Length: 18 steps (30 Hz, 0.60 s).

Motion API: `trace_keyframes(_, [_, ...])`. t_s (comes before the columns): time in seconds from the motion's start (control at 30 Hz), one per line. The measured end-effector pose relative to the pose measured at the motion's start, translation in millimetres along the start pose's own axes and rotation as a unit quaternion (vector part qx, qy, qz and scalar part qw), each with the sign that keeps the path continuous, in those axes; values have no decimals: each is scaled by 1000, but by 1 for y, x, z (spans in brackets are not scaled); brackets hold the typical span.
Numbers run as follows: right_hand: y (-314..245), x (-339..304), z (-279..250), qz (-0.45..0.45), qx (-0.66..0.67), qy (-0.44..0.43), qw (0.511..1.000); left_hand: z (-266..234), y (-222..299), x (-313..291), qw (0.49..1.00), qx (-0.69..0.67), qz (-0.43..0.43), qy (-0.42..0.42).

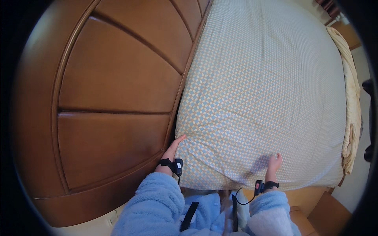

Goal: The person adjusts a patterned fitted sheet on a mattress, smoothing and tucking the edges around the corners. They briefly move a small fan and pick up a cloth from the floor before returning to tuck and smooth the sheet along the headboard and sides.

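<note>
A fitted bed sheet (252, 102) with a small blue, cream and white check covers the mattress. My left hand (175, 146) touches its near left corner, wedged where the mattress meets the brown headboard. The fingers that show there are stretched out along the sheet; the rest of that hand drops out of sight at the edge. Over the near part of the sheet, my right hand (274, 162) is raised, casting a shadow to its left. Its fingers are curled in, with nothing visible in them.
The padded brown headboard (118, 70) fills the left side. A cream blanket (348, 106) hangs in folds along the bed's right end. Brown wooden furniture (327, 214) stands at the lower right. Black straps with small devices circle both my wrists, and a cable (245, 203) dangles by the right one.
</note>
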State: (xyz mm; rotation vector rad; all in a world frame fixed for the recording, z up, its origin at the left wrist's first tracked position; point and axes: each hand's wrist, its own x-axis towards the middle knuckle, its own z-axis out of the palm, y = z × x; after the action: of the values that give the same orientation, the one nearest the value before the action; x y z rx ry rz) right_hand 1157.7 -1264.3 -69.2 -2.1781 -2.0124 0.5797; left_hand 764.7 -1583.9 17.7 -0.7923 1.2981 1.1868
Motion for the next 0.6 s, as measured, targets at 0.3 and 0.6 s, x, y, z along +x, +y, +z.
trace_keyframes(0.3, [-191, -108, 25, -425, 1, -154, 892, -46, -55, -13, 989, 117, 61, -65])
trace_keyframes(0.6, [-274, -217, 54, -614, -97, -412, 667, -69, -104, -12, 984, -169, -21, -60])
